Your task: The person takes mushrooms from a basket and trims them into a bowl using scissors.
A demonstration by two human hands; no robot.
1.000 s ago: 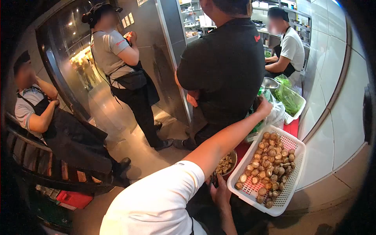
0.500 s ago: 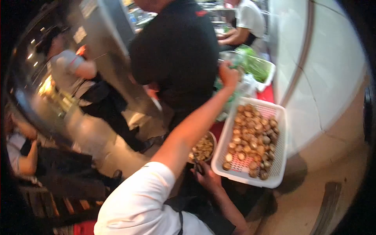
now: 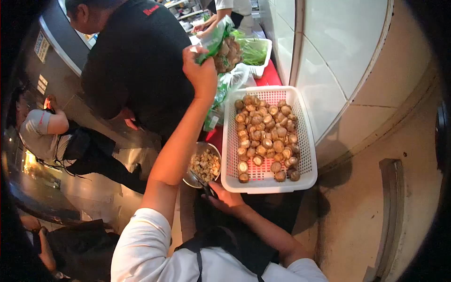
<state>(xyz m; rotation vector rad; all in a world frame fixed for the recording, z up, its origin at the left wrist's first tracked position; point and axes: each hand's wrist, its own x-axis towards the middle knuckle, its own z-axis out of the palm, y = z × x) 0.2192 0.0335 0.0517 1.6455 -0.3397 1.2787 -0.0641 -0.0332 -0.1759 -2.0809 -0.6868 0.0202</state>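
My left hand (image 3: 199, 66) is stretched far forward, fingers closed on a green-printed clear plastic bag (image 3: 224, 29). Brown mushrooms (image 3: 229, 54) show through the bag, which is held up. Low in front of me, my right hand (image 3: 226, 197) grips black-handled scissors (image 3: 208, 188), their blades pointing over the rim of a metal bowl (image 3: 187, 180). Small cut brown pieces (image 3: 206, 164), perhaps mushroom stems, fill much of the bowl. Right of it stands a white perforated basket (image 3: 307, 155) with many brown shiitake mushrooms (image 3: 265, 127), some showing pale undersides.
Another clear and green bag (image 3: 228, 89) lies behind the basket on a red surface (image 3: 270, 75). Farther back is a white basket of green vegetables (image 3: 253, 51). A person in black (image 3: 136, 61) stands close at left; others work beyond. A tiled wall (image 3: 324, 56) borders the right.
My left hand has lifted the green bag, so the mushrooms in it now show. My right hand stays by the bowl with the scissors. The view has turned, and the basket appears farther left.
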